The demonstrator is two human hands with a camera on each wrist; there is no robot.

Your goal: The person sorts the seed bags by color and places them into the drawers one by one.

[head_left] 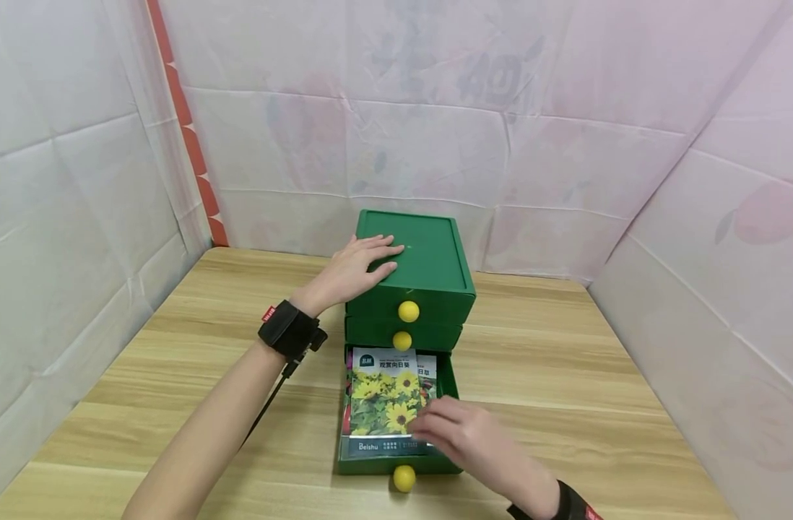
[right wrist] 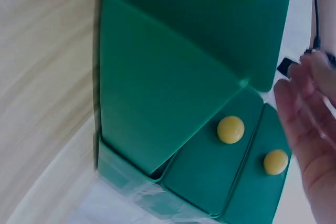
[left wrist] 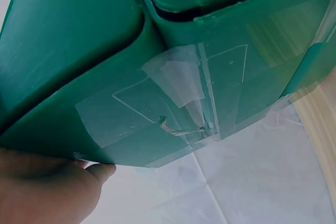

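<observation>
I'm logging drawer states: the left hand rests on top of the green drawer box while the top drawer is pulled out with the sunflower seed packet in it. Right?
Not quite. The head view shows the bottom drawer pulled out, holding the sunflower seed packet; the left hand does rest on the green drawer box.

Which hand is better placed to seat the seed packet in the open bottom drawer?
Right. The right hand already touches the seed packet lying over the open bottom drawer. The left hand lies flat on top of the green drawer box, probably steadying it.
</observation>
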